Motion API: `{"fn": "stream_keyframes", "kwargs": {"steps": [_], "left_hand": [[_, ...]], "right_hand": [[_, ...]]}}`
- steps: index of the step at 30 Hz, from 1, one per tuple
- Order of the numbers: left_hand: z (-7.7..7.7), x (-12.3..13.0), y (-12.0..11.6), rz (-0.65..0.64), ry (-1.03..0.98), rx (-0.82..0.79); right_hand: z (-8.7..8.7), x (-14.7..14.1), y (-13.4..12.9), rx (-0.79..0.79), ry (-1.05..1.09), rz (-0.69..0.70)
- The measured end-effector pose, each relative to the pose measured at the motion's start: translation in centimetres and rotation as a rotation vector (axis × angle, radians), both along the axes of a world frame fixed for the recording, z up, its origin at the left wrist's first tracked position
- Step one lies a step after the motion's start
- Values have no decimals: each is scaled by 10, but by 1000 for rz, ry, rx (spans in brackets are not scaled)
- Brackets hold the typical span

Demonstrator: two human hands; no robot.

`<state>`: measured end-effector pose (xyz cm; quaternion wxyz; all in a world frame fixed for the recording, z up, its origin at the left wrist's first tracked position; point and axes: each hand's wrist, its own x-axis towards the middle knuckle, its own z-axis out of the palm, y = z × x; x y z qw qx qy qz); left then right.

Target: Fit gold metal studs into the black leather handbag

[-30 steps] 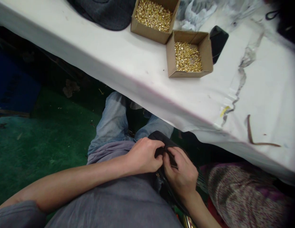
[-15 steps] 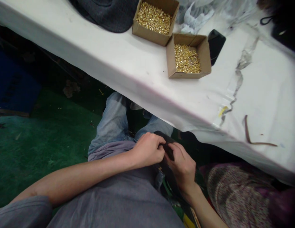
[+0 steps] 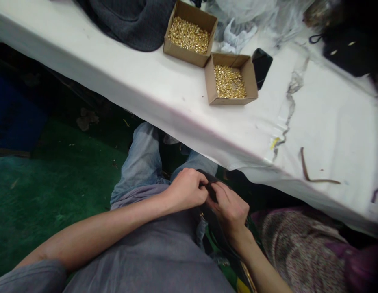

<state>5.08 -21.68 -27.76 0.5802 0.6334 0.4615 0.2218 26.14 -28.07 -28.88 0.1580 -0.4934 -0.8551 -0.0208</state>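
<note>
On the left, a dark cap (image 3: 131,26) is lying on the white-covered table (image 3: 116,61). My left hand (image 3: 189,189) is pinching a black piece of material (image 3: 211,217) at my lap, below the table edge; my right hand (image 3: 231,205) is gripping it close beside. A cardboard box (image 3: 231,87) is holding gold-coloured pieces, and farther right a brown strip (image 3: 313,176) is lying bent.

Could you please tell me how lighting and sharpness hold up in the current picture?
Head view: the white-covered table is bright, while the green floor dims into shadow beneath it; head view: small shiny gold-coloured pieces glint; head view: the black material at the fingers is too dark to make out clearly.
</note>
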Motion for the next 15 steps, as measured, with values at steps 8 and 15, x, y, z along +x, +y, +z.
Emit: {"fn": "stream_keyframes", "kwargs": {"steps": [8, 15], "left_hand": [[-2, 4, -5, -1, -12, -13], [0, 8, -6, 23, 51, -24]], "right_hand": [[4, 8, 4, -43, 31, 66], [8, 6, 4, -131, 120, 13]]}}
